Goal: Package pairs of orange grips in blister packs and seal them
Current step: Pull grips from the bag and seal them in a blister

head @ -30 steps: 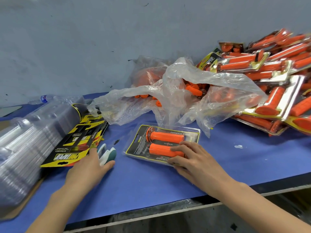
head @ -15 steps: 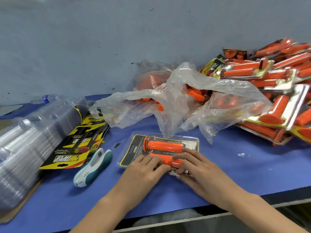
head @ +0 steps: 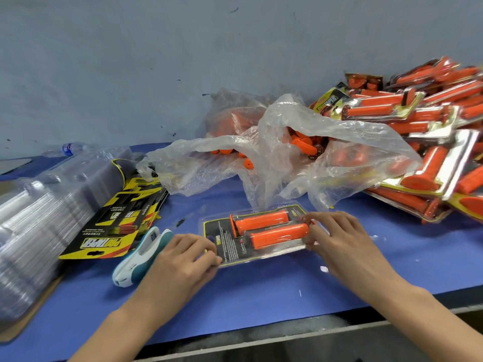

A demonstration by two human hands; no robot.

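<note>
**Closing the pack at both ends**

The clear plastic blister pack (head: 230,248) lies flat on the blue desk (head: 261,296), just in front of the person. Two orange ribbed rubber grips (head: 271,228) sit side by side in it over a black and yellow printed card.

The left hand (head: 183,259) has its fingers curled and pinches the near left corner of the pack. The right hand (head: 337,241) has bent fingers on the right end and seems to pinch it there, though the thumb is partly hidden.

The step in hand looks like snapping the shell closed before sealing. To do it well:

- Keep both grips seated in their moulded hollows.
- Square the card inside the rim.
- Press along the edges from the ends toward the middle, so that no corner springs open.
- Hold the pack flat on the desk so that the halves do not slide apart.

The white and teal hand stapler (head: 142,257) lies just beside the left hand, ready for the seal. Staples probably belong in the flat margin, clear of the grips.

Loose grips wait in the crumpled clear plastic bag (head: 287,158) behind. The heap of finished orange packs (head: 431,142) lies to the right.
</note>
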